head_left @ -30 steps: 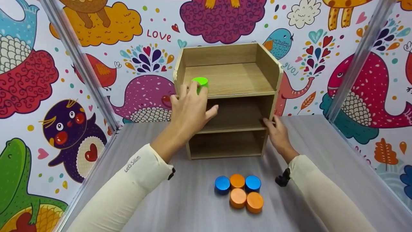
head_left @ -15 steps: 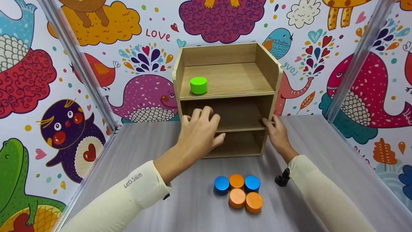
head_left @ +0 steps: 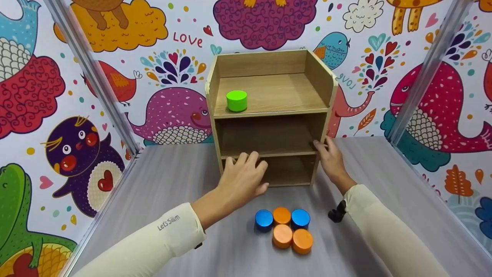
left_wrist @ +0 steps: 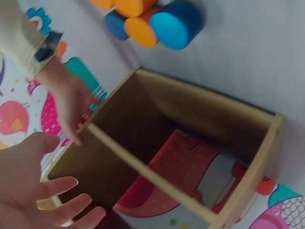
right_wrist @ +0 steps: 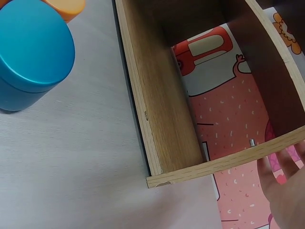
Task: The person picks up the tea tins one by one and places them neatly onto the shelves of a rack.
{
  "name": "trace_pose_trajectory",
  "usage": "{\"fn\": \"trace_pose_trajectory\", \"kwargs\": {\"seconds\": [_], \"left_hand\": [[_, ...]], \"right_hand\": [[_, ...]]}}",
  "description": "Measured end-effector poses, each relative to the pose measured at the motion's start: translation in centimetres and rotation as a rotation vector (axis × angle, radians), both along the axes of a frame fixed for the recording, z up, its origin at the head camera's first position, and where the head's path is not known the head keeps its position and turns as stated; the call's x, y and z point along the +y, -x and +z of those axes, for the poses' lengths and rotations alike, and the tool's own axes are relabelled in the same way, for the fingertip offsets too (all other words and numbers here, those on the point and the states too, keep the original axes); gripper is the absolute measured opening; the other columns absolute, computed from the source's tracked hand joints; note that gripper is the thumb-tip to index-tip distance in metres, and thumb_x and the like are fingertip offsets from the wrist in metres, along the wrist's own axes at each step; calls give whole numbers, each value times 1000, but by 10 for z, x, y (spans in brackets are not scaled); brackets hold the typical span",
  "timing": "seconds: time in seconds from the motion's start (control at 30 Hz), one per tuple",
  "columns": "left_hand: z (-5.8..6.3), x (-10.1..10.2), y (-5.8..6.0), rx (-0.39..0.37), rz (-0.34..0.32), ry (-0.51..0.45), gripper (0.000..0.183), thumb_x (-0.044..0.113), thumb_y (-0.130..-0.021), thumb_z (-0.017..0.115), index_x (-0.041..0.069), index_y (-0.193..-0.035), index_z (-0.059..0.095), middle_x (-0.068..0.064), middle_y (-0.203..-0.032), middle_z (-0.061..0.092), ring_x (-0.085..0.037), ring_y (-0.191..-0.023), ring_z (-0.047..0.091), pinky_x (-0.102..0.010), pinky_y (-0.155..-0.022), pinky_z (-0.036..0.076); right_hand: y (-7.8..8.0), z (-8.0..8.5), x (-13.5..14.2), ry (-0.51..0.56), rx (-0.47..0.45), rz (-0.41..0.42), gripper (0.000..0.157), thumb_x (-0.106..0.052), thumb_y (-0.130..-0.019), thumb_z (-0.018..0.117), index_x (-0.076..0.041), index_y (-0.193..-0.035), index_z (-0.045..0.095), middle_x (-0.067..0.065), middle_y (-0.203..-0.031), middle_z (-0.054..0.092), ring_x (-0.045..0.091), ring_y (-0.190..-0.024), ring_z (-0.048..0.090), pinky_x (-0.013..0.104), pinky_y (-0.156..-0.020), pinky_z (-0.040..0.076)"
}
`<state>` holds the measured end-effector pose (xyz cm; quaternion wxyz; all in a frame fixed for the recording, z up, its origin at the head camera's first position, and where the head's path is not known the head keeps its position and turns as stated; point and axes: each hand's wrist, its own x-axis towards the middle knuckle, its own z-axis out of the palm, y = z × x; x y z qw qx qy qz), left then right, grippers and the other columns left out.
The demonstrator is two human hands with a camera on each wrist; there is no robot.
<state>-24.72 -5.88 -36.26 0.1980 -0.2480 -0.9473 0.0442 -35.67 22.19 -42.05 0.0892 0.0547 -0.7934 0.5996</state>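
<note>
A small wooden shelf unit (head_left: 276,90) with three levels stands at the back. On the left of its top level sits a bright green cylinder (head_left: 236,100). My left hand (head_left: 240,179) holds nothing; its fingers are spread and loosely bent in front of the lowest compartment, partly hiding it. In the left wrist view, those fingers (left_wrist: 62,188) show beside the unit's frame. My right hand (head_left: 332,161) grips the unit's right side panel, thumb at the front edge and fingers along the outside. The right wrist view catches its fingers (right_wrist: 286,167) against that panel.
On the grey tabletop (head_left: 173,173) before the unit, two blue cylinders (head_left: 264,219) and three orange cylinders (head_left: 282,235) stand bunched together. Patterned walls (head_left: 169,115) with metal corner posts (head_left: 103,88) enclose the table at the back and sides.
My left hand has let go of the green cylinder on the top level and moved down and toward me, to the lowest compartment. The right hand has stayed on the side panel.
</note>
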Motion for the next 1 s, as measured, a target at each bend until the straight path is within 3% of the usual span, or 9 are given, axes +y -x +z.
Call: {"fn": "trace_pose_trajectory", "kwargs": {"seconds": [0.33, 0.6, 1.0], "left_hand": [[-35, 0, 2, -82, -32, 79, 48, 57, -93, 66, 20, -124, 65, -6, -118, 60, -26, -104, 57, -45, -81, 52], [-54, 2, 2, -115, -87, 115, 51, 59, -94, 63, 20, -127, 64, -5, -122, 61, -25, -104, 59, -46, -84, 52], [-76, 3, 3, -235, -66, 86, 54, 58, -95, 64, 21, -134, 63, -6, -130, 60, -26, -113, 59, -52, -93, 52]], "right_hand": [[2, -1, 1, -22, 0, 3, 55, -34, -107, 47, -9, -156, 36, 23, -148, 47, 37, -134, 51, 53, -110, 43], [1, 0, 2, 5, -9, 10, 57, -33, -108, 47, -8, -157, 34, 25, -149, 46, 39, -134, 51, 55, -111, 43], [3, -2, 2, 17, -12, 13, 58, -34, -107, 47, -9, -157, 33, 24, -150, 45, 39, -135, 51, 56, -111, 43]]}}
